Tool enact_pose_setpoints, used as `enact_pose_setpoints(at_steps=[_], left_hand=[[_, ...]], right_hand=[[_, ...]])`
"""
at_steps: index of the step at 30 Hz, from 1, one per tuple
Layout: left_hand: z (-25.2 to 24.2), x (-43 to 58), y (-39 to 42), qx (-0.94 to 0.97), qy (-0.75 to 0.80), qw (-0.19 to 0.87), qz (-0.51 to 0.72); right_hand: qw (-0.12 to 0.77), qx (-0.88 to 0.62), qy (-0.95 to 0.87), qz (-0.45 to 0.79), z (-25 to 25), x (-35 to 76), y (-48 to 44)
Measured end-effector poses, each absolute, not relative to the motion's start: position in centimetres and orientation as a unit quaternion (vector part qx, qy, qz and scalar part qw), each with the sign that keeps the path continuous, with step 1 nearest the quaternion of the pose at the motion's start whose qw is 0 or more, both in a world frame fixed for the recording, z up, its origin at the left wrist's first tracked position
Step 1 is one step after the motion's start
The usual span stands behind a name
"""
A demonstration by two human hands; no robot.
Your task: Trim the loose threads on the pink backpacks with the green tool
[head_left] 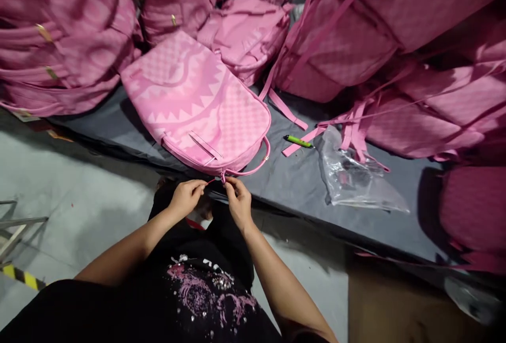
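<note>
A pink backpack (241,116) with checks and a jagged-tooth print lies flat, its top end toward me at the table's front edge. Its curved carry handle (265,148) sticks out on the right. Between the fingertips of my left hand (186,198) is one end of a thin red cord (212,180). That cord runs to a small pink knot or loop (223,176) by the foot of the handle. My right hand (239,202) pinches at this loop, thumb and fingers together. Exactly what lies under the right fingertips is hidden.
Stacked pink backpacks (67,53) crowd the back and left of the grey-covered table (276,185). More backpacks (340,42) lean at the right. A green pen (298,141) and a clear plastic bag (356,179) lie on the cover among loose pink straps (288,111).
</note>
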State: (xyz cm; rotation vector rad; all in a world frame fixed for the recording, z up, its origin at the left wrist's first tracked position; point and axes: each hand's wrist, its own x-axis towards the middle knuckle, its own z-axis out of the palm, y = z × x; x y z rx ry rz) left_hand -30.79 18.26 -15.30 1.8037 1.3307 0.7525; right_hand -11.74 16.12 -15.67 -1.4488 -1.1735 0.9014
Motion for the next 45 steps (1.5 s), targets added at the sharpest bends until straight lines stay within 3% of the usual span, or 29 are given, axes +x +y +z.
enact_pose_setpoints(at_steps=[7,14,19,26,34,45], left_hand=[[-14.3,-27.4,19.9,0.726,0.476,0.401,0.291],[-13.9,-28.9,19.5,0.722,0.422,0.493,0.242],[-14.3,-31.6,18.9,0.693,0.379,0.545,0.283],[-16.4,-32.0,17.8,0.651,0.464,0.449,0.400],[-14.7,-31.4,17.3,0.741,0.400,0.352,0.409],[-14.8,-29.5,18.8,0.691,0.417,0.412,0.423]], right_hand=[[0.528,-0.571,-0.473,0.414,-16.0,-11.1,17.6],[0.590,-0.595,-0.429,0.337,-14.0,-11.0,15.9],[0.603,-0.571,-0.445,0.334,-13.4,-12.9,16.3],[0.512,-0.541,-0.579,0.331,-12.5,-12.1,16.8],[0.394,-0.498,-0.681,0.364,-11.3,-11.3,17.6],[0.343,-0.491,-0.723,0.344,-10.8,-10.5,18.1]])
